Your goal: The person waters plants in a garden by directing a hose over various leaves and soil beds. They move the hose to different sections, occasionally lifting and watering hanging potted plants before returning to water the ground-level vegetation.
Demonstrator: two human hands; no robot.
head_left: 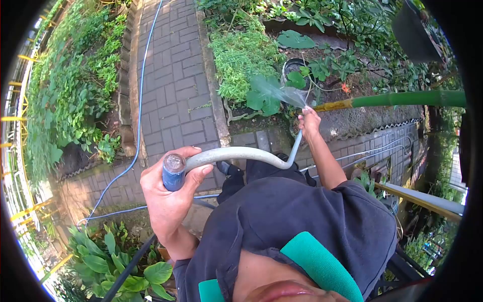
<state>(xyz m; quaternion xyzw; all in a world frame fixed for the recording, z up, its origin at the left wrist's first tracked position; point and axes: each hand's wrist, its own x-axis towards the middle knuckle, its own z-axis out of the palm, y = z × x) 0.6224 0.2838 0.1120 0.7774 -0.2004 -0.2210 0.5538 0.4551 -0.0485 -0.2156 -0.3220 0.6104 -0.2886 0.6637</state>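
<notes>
My left hand point(166, 196) is wrapped round a short blue cylinder point(173, 178) with a worn brown round top, its fingers also touching a grey hose point(236, 152). The hose curves across in front of the dark shirt and rises to my right hand point(309, 122), which is closed round its upper end. Water point(292, 95) fans out from that end, up and to the left, over a broad green leaf point(264, 95). Just right of my right hand is the tip of a green and yellow pole point(392, 99).
A brick path point(173, 75) runs between planted beds, with a blue hose point(140, 100) along its left side. A round pot point(294, 68) stands behind the spray. Leafy plants point(100, 261) grow at lower left, and a grey pipe point(427, 198) crosses at right.
</notes>
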